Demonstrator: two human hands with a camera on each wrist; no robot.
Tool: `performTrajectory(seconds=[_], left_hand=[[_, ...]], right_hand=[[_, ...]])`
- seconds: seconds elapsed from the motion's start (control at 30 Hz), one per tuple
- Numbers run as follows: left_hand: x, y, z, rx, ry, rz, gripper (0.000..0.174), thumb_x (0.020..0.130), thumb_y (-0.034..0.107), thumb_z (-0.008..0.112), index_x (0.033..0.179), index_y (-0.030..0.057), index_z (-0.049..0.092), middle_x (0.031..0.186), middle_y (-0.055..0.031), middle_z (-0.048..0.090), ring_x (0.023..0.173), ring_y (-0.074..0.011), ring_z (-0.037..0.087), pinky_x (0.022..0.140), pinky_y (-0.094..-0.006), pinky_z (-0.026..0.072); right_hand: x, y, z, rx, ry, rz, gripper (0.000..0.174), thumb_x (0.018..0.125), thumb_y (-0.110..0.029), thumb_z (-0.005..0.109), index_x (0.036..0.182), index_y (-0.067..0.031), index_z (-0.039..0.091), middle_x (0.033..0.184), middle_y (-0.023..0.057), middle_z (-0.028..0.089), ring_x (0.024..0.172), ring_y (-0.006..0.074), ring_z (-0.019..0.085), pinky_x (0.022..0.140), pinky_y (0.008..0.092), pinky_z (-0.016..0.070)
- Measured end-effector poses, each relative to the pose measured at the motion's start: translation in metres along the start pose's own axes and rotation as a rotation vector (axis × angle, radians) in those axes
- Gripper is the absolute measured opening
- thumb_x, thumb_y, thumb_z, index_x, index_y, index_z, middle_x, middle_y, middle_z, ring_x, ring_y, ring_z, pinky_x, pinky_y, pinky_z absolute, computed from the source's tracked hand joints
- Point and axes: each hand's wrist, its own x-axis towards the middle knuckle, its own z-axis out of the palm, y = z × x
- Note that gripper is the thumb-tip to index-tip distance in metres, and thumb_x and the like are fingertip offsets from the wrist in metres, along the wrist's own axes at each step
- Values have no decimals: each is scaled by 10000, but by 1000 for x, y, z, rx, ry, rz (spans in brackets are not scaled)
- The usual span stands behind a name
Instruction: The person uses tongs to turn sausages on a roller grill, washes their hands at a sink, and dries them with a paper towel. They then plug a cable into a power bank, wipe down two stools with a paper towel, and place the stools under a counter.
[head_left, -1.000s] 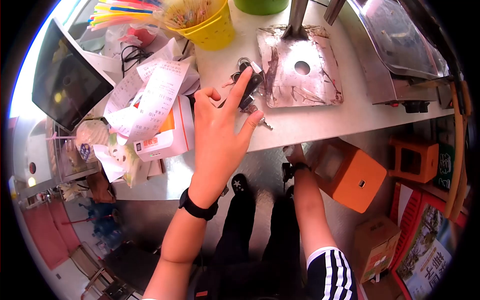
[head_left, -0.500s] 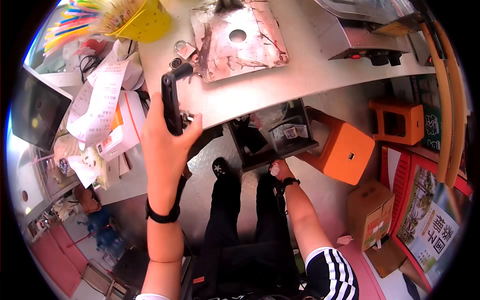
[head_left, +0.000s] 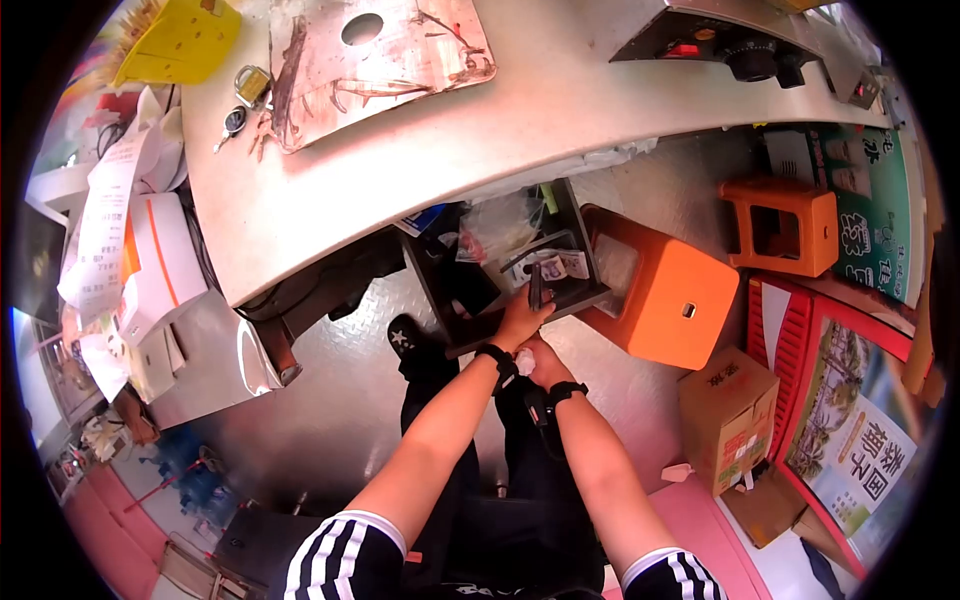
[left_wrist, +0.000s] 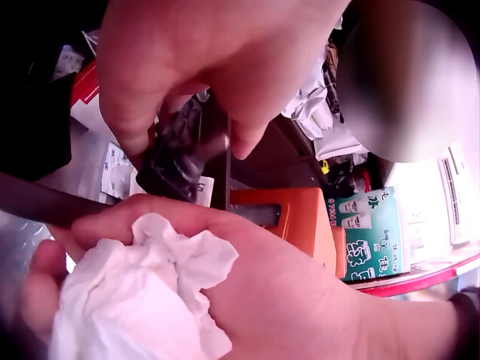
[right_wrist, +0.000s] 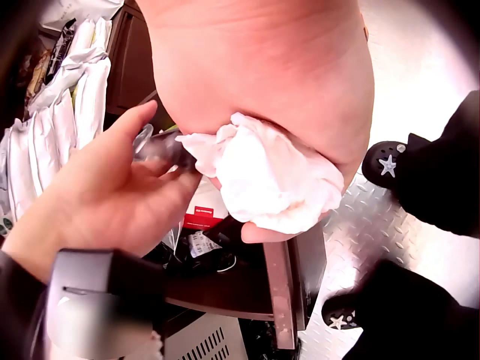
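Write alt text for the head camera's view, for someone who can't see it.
A person's left hand holds a dark object at an open drawer; the right hand, holding crumpled white tissue, is by the drawer's front. Beyond is a pale counter with keys and a padlock; orange stools are at right.

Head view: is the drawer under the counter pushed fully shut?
No, the drawer stands pulled out below the counter, its contents showing.
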Motion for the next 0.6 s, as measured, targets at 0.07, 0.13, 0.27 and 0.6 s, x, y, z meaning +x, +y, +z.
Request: performTrajectory(seconds=[0.07,0.13,0.27,0.6], left_hand=[[-6,-3,-2,461,276,271,521,756,244,698,1195,35,510,994,-178,642,946,-363,598,820,-414,477],[-42,98,-28,662,162,286,476,815,166,637,1245,21,495,1069,-160,633,983,-328,596,852,-355,466],[-122,275,-124,496,250,781,278,812,38,591,1088,16,618,1041,-130,641,935,-293,612,836,-368,478],[-98,372,-231,1153,785,665,621,766,246,684,1345,241,459,1370,-133,408,1268,-349,334,1044,-469,265]], right_hand=[[-3,0,8,-11,-28,-45,378,726,31,516,1075,-93,441,795,112,576,607,229,593,510,382,508],[2,4,-1,-33,12,-51,370,730,32,530,1065,-103,454,845,104,582,610,229,589,516,392,509],[-14,-7,14,-216,72,-34,460,713,36,542,1138,-109,444,1018,63,570,633,259,572,530,419,510],[-136,-35,47,-1073,-35,-159,408,690,43,542,1087,-53,540,878,97,615,714,224,600,650,327,499]])
